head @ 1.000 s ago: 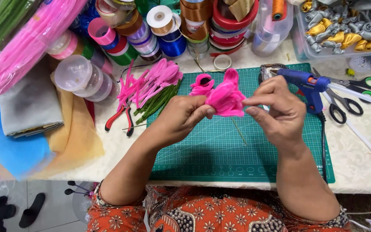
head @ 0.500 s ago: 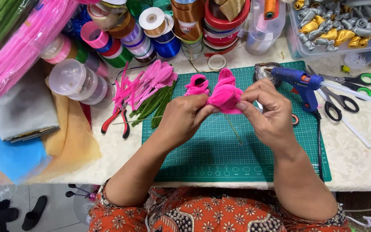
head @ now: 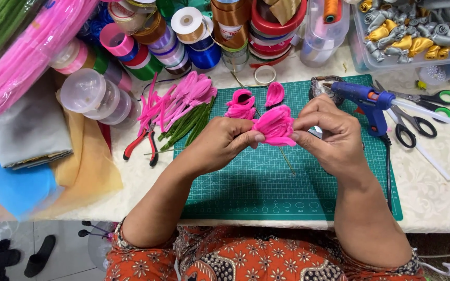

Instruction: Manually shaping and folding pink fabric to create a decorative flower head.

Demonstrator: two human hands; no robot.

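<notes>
Both hands – left hand (head: 220,143), right hand (head: 329,130) – pinching pink flower (head: 273,125), mid green mat (head: 266,187)

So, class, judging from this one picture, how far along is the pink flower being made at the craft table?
Done: two finished pink petals lie on the green cutting mat, and shaped pink stems wait beside it. In hand: the left hand and right hand pinch a pink flower head on a thin wire stem. Left: the loose petals are not yet attached; the blue glue gun lies untouched.

Fuzzy pink flower (head: 274,126), matt green mat (head: 266,182), glossy ribbon spools (head: 204,36).
</notes>
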